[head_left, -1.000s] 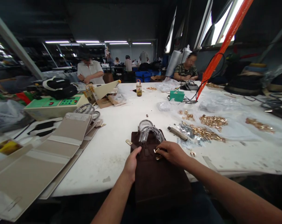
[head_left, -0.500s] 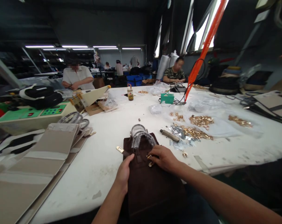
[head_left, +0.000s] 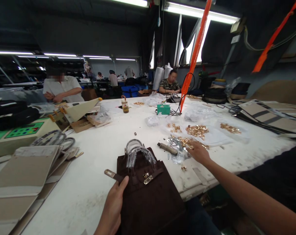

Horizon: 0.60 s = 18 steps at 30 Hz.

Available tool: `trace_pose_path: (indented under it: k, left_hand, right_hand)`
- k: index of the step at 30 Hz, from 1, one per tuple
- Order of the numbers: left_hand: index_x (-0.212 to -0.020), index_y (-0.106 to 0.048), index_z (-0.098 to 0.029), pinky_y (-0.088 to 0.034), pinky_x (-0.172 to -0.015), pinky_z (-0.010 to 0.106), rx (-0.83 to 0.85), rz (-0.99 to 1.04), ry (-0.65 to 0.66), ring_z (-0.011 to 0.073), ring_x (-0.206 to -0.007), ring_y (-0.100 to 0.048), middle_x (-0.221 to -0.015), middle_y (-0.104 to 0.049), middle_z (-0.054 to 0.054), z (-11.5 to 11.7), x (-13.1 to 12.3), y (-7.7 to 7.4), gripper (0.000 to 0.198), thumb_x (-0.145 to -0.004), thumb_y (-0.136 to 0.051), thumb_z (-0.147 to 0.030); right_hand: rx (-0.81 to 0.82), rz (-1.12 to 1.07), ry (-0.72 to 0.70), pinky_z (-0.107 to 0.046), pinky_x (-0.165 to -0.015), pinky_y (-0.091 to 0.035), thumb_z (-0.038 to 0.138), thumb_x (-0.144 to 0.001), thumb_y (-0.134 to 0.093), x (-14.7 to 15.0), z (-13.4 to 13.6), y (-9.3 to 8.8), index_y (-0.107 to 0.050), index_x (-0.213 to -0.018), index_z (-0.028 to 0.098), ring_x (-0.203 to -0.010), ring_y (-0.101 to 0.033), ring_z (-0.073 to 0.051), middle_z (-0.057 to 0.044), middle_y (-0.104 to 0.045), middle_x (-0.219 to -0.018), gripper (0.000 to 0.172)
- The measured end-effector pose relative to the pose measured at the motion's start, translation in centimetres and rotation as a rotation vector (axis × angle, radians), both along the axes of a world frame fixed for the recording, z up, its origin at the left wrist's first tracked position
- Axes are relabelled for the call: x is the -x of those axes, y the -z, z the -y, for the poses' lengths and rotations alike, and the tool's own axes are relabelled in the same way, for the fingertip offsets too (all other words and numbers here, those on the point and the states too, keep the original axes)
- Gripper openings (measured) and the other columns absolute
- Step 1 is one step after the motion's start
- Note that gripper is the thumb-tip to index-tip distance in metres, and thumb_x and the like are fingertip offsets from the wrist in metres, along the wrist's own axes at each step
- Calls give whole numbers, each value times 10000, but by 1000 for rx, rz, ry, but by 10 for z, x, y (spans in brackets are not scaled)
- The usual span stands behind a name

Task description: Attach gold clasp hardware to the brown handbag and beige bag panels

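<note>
A dark brown handbag with plastic-wrapped handles leans against the table edge in front of me. My left hand grips its left side, thumb on the front beside a strap with a gold metal end. On the bag's front sits a gold turn-lock, and the other strap's gold plate lies by it. My right hand is at a pile of small gold and silver hardware, fingers bunched together; what they pinch, if anything, is hidden.
A wrapped tool handle lies beside the pile, and a loose gold fitting nearer me. Beige bag panels are stacked left, near a machine. More gold parts rest on plastic. Two people sit across the table.
My right hand has left the lock on the bag front and moved right and away, over to the hardware pile. My left hand keeps its hold on the bag. The view has turned right.
</note>
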<state>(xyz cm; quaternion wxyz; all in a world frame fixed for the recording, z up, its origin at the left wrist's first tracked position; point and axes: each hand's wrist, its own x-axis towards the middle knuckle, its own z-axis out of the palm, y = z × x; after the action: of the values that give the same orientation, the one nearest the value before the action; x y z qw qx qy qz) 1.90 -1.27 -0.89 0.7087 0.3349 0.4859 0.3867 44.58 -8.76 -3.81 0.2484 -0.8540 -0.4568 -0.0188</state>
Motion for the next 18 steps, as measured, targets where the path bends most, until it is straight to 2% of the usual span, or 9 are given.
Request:
trace_pose_path:
  k: [4, 7, 9, 11, 15, 18]
  left_hand:
    - [-1204, -708, -222, -477, -1127, 448, 8, 18, 4, 278, -1200, -692, -1178, -772, 94, 0, 1, 4, 326, -895, -748, -314]
    - [-1212, -705, -231, -484, -1118, 475, -6, 16, 3, 293, -1204, -689, -1200, -764, 96, -2, 0, 9, 341, -889, -754, -328]
    - [-1207, -708, -227, -473, -1128, 475, -27, 3, -2, 296, -1203, -689, -1209, -760, 99, -2, 0, 11, 344, -884, -759, -334]
    - [-1197, -713, -222, -459, -1142, 462, -46, -10, 0, 290, -1205, -688, -1209, -761, 99, -2, 1, 12, 345, -878, -767, -341]
    - [-1188, -718, -215, -440, -1159, 451, -52, -15, -2, 280, -1208, -686, -1187, -768, 94, -1, 1, 13, 345, -875, -772, -348]
    - [-1195, -717, -206, -434, -1165, 448, -50, -15, -21, 279, -1219, -680, -1164, -776, 93, 0, 0, 12, 354, -873, -772, -342]
  right_hand:
    - [83, 41, 49, -446, -949, -495, 602, -895, -619, -17, -18, 4, -691, -1303, 250, -1167, -628, -321, -139, -645, -1331, 544]
    - [107, 55, 37, -463, -930, -483, 604, -884, -629, -14, -32, 7, -724, -1250, 281, -1176, -608, -344, -130, -655, -1289, 497]
    - [104, 53, 26, -461, -880, -491, 553, -906, -614, -10, -35, 10, -742, -1210, 261, -1111, -633, -347, -144, -667, -1243, 440]
    - [87, 43, 0, -431, -834, -494, 479, -938, -581, -6, -33, 12, -759, -1145, 238, -1016, -664, -317, -139, -689, -1176, 364]
    - [26, -6, -130, -337, -804, -487, 351, -918, -597, -2, -13, 16, -776, -985, 250, -937, -669, -234, -56, -731, -1052, 216]
    - [-41, -73, -211, -315, -791, -504, 361, -872, -629, -1, 8, 19, -771, -988, 248, -854, -666, -200, -29, -738, -977, 216]
